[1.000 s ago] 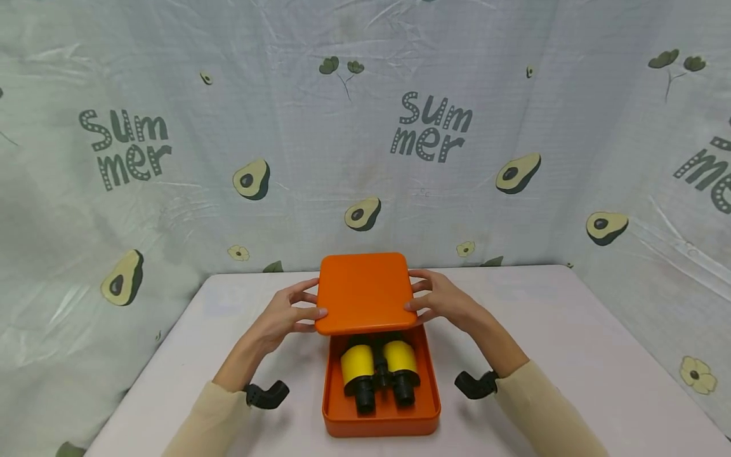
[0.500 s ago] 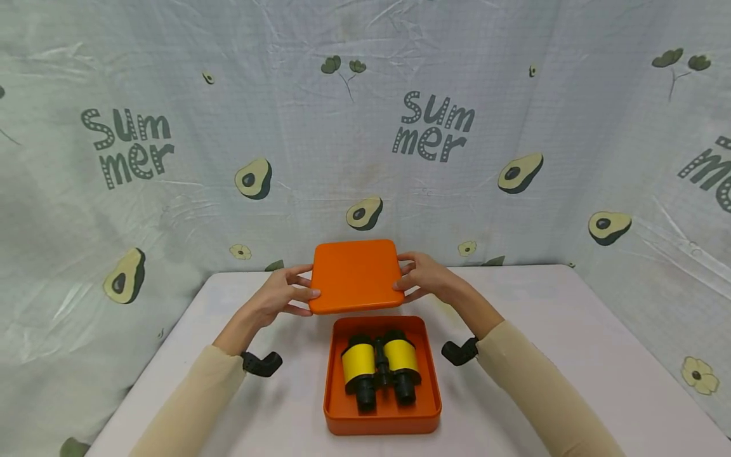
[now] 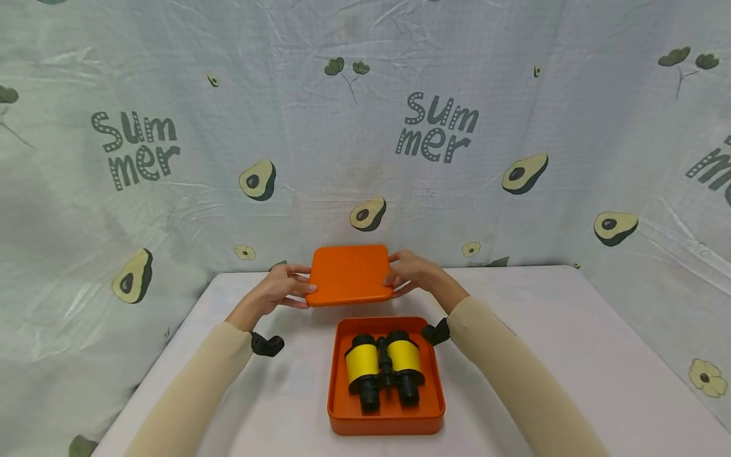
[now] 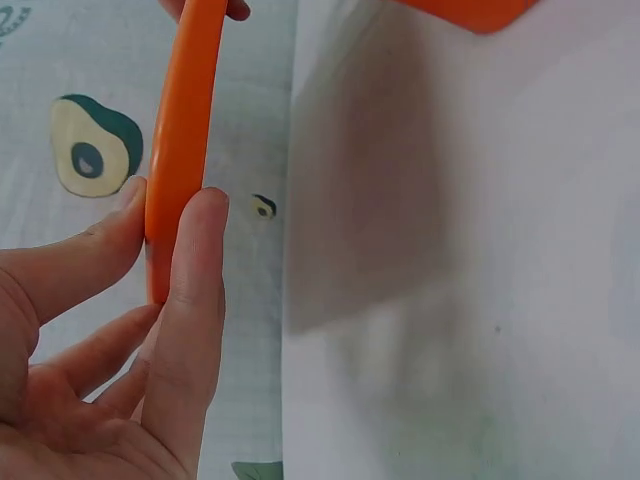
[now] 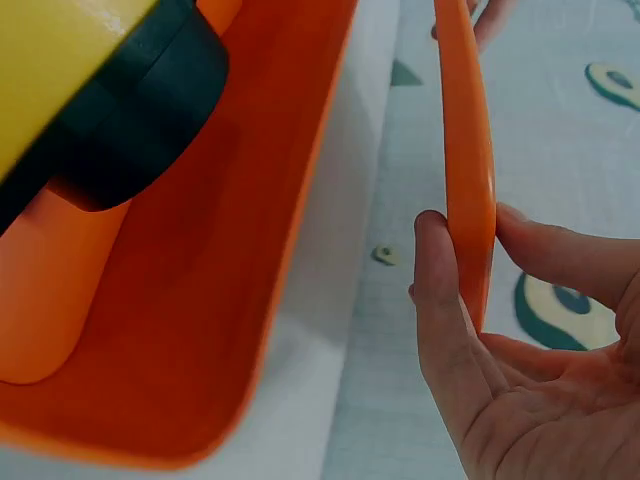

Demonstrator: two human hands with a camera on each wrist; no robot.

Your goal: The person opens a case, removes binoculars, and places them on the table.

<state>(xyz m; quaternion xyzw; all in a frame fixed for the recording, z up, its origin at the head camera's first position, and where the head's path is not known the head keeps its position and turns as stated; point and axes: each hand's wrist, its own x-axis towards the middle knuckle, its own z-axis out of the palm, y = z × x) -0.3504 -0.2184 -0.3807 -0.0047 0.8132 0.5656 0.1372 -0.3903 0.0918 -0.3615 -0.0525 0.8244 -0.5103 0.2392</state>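
Note:
An orange lid is held up between both hands behind the box in the head view. My left hand pinches its left edge, thumb on top and fingers underneath, as the left wrist view shows close up. At the opposite edge, my right hand pinches the lid the same way; the right wrist view shows this hand too. Nearer to me, the orange box stands uncovered on the table. Inside it lie yellow and black binoculars, eyepieces towards me.
The white table extends to both sides of the box. A pale curtain printed with avocados and lettering hangs behind the table's far edge. Each wrist bears a black camera mount, and the right one overlaps the box's corner in the head view.
Both hands have carried the lid back, away from over the box and slightly left. The binoculars, partly covered before, now show whole. The box stays in place.

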